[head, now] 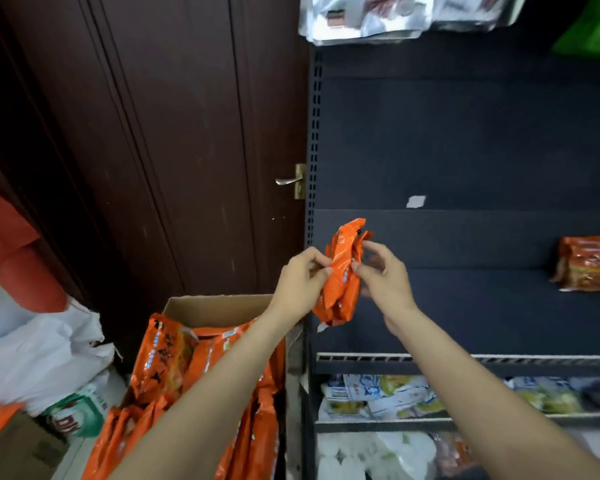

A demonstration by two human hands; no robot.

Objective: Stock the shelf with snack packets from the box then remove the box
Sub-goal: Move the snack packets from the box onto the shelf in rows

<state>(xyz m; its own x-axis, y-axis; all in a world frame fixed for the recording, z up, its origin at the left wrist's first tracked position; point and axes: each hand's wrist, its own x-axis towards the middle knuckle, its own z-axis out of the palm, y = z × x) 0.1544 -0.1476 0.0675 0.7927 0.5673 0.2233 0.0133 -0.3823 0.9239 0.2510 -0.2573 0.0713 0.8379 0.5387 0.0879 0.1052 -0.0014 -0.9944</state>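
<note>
The open brown cardboard box [219, 308] sits nearest, full of packets. Above it, the left hand [300, 284] and right hand [383, 275] pinch a shiny orange snack packet [342, 275], standing tall. Beyond lies the dark shelf [482, 299].

- A dark brown panelled wooden door [146, 140] fills the left half of the view, closed.
- A silver lever door handle [288, 181] on a brass plate sits at the door's right edge, touching the rack's perforated upright [314, 133].
- The rack's back panel [465, 126] is dark grey, with a small white sticker [416, 201] on it.
- White plastic bags [45, 355] are heaped at lower left.
- Lighting is dim and even.
</note>
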